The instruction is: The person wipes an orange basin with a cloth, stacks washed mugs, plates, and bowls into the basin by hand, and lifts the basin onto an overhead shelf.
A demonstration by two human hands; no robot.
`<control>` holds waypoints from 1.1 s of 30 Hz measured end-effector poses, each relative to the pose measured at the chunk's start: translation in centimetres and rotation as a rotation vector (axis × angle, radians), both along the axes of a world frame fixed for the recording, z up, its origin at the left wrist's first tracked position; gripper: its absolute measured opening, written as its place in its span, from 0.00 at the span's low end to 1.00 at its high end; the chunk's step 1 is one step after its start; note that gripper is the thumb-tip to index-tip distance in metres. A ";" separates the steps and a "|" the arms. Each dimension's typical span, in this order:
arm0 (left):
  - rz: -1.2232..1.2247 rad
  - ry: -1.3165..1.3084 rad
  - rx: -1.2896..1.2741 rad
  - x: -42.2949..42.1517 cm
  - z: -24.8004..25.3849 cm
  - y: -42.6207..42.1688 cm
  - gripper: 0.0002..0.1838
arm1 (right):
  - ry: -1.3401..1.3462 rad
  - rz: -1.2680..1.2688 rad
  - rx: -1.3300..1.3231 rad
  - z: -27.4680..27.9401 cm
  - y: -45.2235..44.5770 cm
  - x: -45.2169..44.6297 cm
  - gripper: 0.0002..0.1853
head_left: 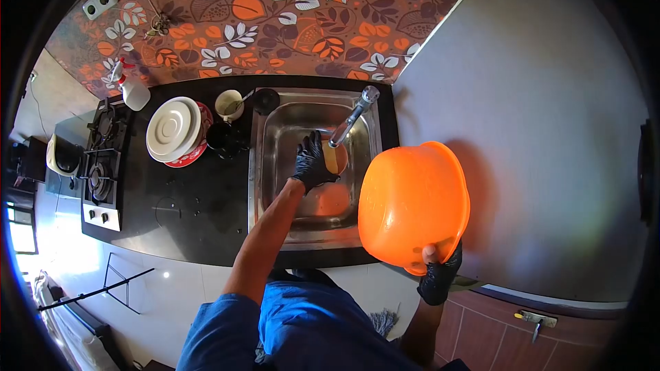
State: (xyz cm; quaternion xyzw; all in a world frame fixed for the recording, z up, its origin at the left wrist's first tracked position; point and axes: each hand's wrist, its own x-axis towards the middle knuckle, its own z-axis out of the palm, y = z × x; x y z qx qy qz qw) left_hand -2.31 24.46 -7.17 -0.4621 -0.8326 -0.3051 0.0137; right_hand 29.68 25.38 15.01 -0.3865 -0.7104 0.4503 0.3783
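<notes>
My left hand [315,162], in a black glove, is down in the steel sink [275,196] under the tap [350,120]. Its fingers and thumb curve round a yellowish sponge [333,159], which sits at the hand's right side just below the spout. On the right, my right hand [440,276], also gloved with a bare thumb tip showing, grips the rim of an orange plastic basin [412,206]. The basin is held up and tilted on its side beside the sink, its outer wall facing me, with wet spots on it. Its inside is hidden.
White plates [168,127] are stacked on a red patterned plate [189,159] left of the sink. Close by are a cream cup [229,105] and black cups [223,139]. A spray bottle [134,91] and gas hob [103,165] stand farther left; a grey panel [529,130] rises right.
</notes>
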 end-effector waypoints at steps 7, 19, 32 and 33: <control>-0.049 -0.043 -0.010 0.0 1.9 0.3 0.53 | 0.003 -0.093 0.040 -0.7 0.1 -0.9 0.34; -0.039 0.015 0.091 -0.3 1.9 0.6 0.48 | 0.019 0.002 -0.003 -0.9 0.9 -0.3 0.31; -0.053 0.013 0.160 -0.7 2.0 0.4 0.43 | 0.035 -0.020 -0.007 -0.6 0.9 -0.8 0.31; -0.054 0.023 0.164 -0.6 2.0 0.4 0.43 | 0.055 -0.015 -0.026 -0.4 0.8 -0.9 0.31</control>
